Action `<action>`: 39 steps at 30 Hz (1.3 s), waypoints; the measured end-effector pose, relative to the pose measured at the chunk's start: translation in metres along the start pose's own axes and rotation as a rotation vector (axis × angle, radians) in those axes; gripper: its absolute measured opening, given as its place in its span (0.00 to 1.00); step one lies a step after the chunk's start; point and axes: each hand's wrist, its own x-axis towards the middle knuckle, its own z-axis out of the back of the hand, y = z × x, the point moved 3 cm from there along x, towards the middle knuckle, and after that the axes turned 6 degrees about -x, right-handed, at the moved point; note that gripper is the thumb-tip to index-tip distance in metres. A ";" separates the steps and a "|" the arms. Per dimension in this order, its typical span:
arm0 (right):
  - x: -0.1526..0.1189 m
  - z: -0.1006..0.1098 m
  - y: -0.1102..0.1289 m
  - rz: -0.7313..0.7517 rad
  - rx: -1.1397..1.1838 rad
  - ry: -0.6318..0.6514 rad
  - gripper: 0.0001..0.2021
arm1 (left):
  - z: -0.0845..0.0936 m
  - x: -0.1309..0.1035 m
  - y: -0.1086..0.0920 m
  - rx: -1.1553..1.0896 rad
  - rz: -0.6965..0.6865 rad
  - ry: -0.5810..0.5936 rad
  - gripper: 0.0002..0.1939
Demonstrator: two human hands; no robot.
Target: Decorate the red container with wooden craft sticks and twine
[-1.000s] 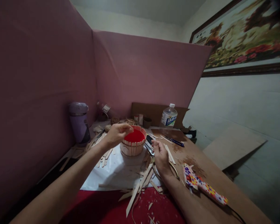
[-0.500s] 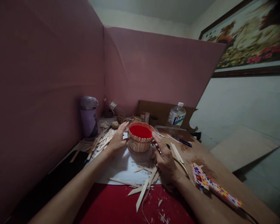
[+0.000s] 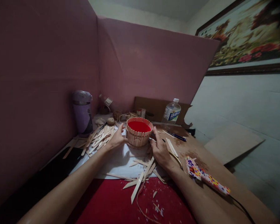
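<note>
A round bucket point(image 3: 138, 139) faced with upright wooden sticks, red inside, stands upright over the white sheet point(image 3: 116, 165). My left hand point(image 3: 117, 137) is at its left side, thumb and fingers curved against the wall. On its right side my right hand point(image 3: 160, 149) rests with the fingers along the wall. Both hands hold the bucket between them. Loose sticks point(image 3: 137, 188) and shavings lie in front of it, partly on the red surface point(image 3: 107, 202).
More sticks point(image 3: 99, 138) lie left, beside a purple flask point(image 3: 82, 113). Twine balls point(image 3: 110, 121) sit behind. A plastic bottle point(image 3: 172, 112), a dark pen-like tool point(image 3: 178, 137) and a flower-patterned glue gun point(image 3: 206, 177) with a cord are on the right.
The bucket has turned a little, with a curved detail now at its front. My hands have closed in on its sides. The whole view has shifted slightly.
</note>
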 end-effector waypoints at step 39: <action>0.007 0.007 0.005 -0.033 0.217 -0.056 0.35 | -0.024 -0.022 -0.016 -0.044 -0.071 -0.044 0.31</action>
